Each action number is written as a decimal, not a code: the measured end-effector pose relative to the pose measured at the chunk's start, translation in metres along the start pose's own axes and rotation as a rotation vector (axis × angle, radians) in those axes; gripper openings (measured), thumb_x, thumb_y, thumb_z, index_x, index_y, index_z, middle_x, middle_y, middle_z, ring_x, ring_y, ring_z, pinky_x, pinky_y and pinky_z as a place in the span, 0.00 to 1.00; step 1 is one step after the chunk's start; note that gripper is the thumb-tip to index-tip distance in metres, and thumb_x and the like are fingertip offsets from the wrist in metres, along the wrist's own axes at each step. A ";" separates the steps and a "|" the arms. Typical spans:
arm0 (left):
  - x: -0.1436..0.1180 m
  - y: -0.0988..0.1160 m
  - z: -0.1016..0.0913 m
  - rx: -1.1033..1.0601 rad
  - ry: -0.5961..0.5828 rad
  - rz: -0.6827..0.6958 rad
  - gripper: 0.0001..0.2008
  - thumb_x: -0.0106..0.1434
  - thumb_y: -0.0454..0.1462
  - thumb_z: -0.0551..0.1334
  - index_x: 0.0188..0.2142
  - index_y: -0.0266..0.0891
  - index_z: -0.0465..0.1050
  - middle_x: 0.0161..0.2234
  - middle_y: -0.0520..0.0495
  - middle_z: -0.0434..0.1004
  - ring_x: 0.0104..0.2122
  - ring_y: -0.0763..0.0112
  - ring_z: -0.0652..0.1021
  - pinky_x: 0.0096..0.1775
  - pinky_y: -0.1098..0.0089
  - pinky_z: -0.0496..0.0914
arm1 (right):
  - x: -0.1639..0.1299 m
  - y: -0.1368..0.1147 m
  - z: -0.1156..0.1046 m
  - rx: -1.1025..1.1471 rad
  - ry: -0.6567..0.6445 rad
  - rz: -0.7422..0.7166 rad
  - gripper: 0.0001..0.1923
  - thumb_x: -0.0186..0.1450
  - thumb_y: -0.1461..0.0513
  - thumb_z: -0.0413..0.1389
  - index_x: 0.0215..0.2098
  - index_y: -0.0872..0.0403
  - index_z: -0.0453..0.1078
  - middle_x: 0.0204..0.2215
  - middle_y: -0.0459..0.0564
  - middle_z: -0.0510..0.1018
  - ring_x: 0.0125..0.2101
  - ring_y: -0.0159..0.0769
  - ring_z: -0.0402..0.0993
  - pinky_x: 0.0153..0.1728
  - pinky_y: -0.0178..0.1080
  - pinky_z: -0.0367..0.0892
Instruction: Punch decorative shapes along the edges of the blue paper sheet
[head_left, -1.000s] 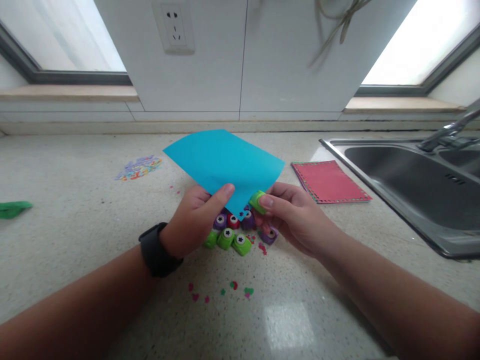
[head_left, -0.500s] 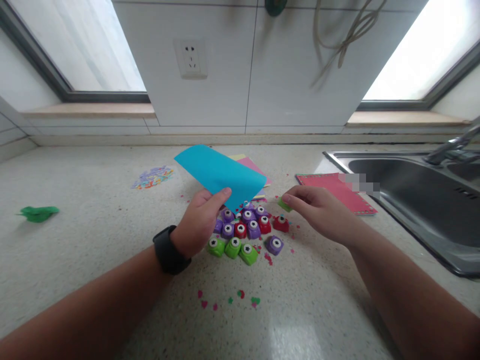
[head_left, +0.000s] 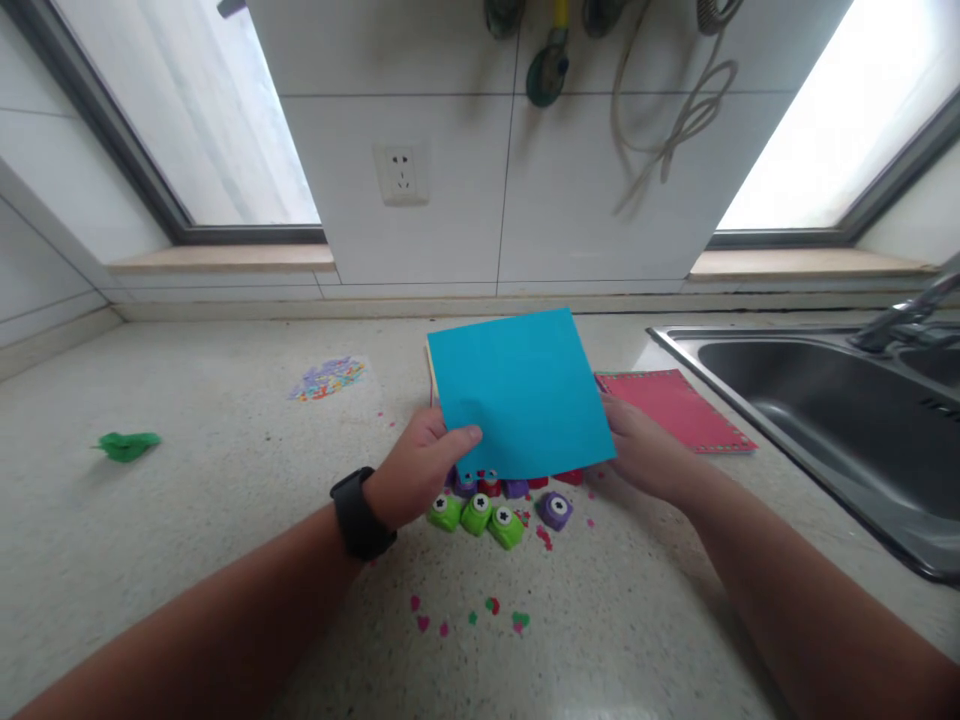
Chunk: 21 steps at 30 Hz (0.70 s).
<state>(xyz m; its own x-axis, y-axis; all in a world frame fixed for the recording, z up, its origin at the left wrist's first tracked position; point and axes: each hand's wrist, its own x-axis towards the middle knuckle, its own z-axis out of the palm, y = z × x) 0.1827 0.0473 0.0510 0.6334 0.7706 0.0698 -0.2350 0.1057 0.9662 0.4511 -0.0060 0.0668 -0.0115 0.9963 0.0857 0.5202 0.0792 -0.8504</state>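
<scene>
blue paper (head_left: 529, 390), between left fingers (head_left: 463, 438), right fingers (head_left: 616, 412) partly behind it

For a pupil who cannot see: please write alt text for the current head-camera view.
A left hand holds a blue paper sheet over small green, purple and red plastic punches on a speckled counter; the right hand is partly hidden behind the sheet's right edge. Red paper lies beside a steel sink.
</scene>
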 end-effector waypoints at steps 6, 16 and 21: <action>0.000 0.011 0.006 0.105 -0.032 -0.031 0.16 0.58 0.46 0.67 0.37 0.35 0.74 0.26 0.50 0.75 0.23 0.73 0.73 0.27 0.72 0.70 | -0.006 -0.012 0.001 0.500 -0.082 0.071 0.24 0.69 0.43 0.51 0.42 0.54 0.74 0.33 0.52 0.77 0.32 0.38 0.73 0.35 0.42 0.69; 0.000 0.020 0.005 0.245 -0.111 -0.081 0.20 0.61 0.51 0.65 0.28 0.34 0.71 0.23 0.47 0.74 0.20 0.75 0.71 0.24 0.74 0.65 | -0.012 -0.024 0.001 0.323 0.046 -0.172 0.16 0.68 0.52 0.58 0.47 0.53 0.68 0.33 0.46 0.72 0.29 0.31 0.70 0.28 0.36 0.68; -0.004 0.061 -0.002 0.456 -0.359 -0.140 0.23 0.63 0.54 0.62 0.28 0.34 0.74 0.26 0.44 0.76 0.23 0.74 0.73 0.27 0.74 0.65 | -0.013 -0.024 -0.012 0.345 -0.008 -0.210 0.14 0.68 0.52 0.58 0.43 0.54 0.70 0.33 0.47 0.73 0.31 0.32 0.69 0.30 0.36 0.67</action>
<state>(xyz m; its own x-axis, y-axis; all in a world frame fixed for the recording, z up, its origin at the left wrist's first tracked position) 0.1644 0.0518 0.1088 0.8639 0.4996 -0.0631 0.1583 -0.1506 0.9758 0.4491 -0.0212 0.0923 -0.0949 0.9572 0.2733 0.1887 0.2868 -0.9392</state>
